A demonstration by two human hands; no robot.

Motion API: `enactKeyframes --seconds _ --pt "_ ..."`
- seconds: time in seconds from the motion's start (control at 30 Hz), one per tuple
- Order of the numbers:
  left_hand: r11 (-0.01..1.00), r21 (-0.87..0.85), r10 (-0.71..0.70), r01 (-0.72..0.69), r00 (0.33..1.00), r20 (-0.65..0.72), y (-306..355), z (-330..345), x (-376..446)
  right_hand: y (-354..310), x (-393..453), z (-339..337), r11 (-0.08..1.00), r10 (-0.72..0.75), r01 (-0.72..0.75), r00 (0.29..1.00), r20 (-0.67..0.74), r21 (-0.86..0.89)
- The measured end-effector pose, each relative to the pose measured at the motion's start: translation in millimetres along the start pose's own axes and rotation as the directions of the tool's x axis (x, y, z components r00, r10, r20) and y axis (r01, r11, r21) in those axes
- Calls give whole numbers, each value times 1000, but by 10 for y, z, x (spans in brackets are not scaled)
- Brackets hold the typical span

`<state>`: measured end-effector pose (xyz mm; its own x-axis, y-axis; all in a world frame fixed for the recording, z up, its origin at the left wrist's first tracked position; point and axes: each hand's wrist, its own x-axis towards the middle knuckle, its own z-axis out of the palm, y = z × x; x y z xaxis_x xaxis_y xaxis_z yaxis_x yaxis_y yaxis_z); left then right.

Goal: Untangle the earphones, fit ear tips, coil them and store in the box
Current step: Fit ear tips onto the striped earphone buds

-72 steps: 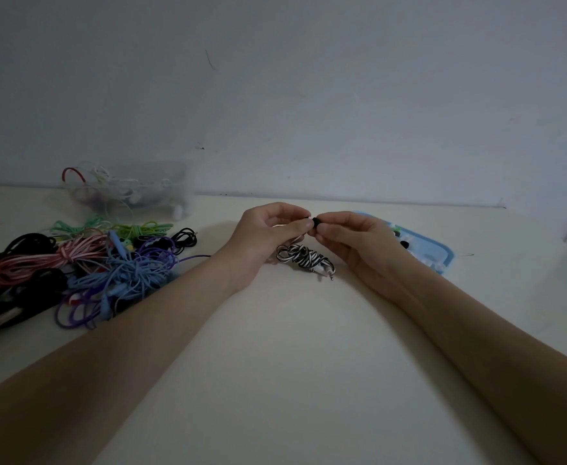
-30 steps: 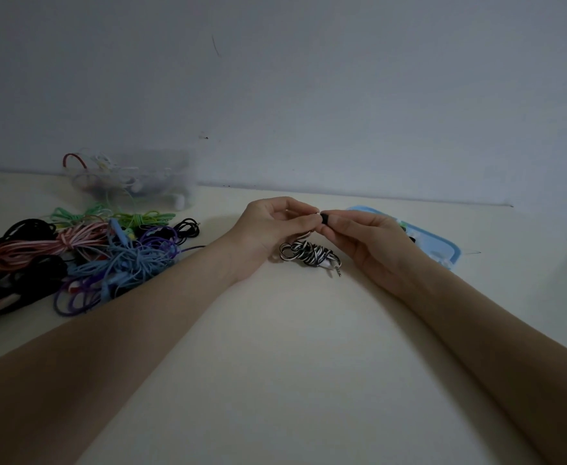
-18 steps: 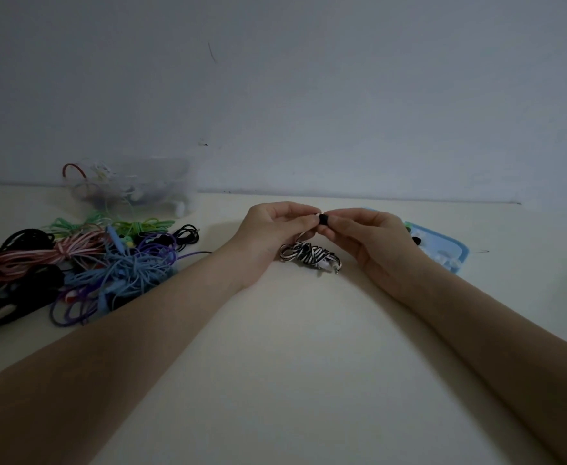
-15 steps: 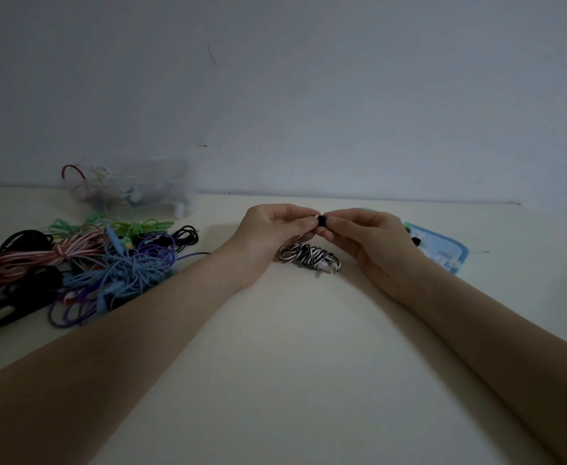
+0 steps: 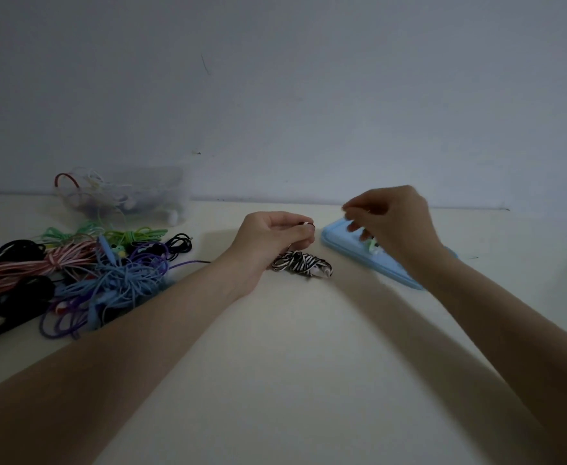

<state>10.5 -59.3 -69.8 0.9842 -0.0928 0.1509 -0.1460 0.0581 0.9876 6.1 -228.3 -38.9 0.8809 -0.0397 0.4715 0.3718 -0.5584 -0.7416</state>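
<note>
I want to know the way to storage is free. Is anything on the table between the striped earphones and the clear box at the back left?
Nothing visible blocks it. Bare table lies between the striped earphones, one earbud pinched in the left hand, and the clear box. The loose cable pile lies left of that line.

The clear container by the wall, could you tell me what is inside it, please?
Inside the clear container lie loosely coiled earphones, with a red cable loop and white cables and earbuds showing. Its walls blur the rest, so a count is impossible.
</note>
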Motion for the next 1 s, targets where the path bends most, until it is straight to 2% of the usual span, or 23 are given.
enactKeyframes --seconds 0.1,0.2,0.27,0.53,0.7,0.83,1.0 --pt "993 108 40 -39 999 -14 -2 90 -9 143 107 -187 960 -60 26 991 -116 -279" --pt "979 192 69 -69 998 5 -16 152 -8 291 128 -196 910 -49 6 994 -93 -414" --pt "981 181 67 -69 998 15 -13 158 -7 351 132 -185 882 -34 9 998 -45 -471" --pt "981 165 97 -104 994 47 19 160 -30 332 128 -194 844 57 12 992 112 -537" --pt "975 191 105 -116 992 67 1 145 -52 366 102 -227 862 117 -84 993 34 -500" --pt "952 276 123 -136 990 64 -11 138 -58 371 57 -239 877 54 -52 999 -10 -477" --pt "957 260 119 -129 992 52 -3 151 -70 332 31 -170 882 -57 37 998 -28 -470"
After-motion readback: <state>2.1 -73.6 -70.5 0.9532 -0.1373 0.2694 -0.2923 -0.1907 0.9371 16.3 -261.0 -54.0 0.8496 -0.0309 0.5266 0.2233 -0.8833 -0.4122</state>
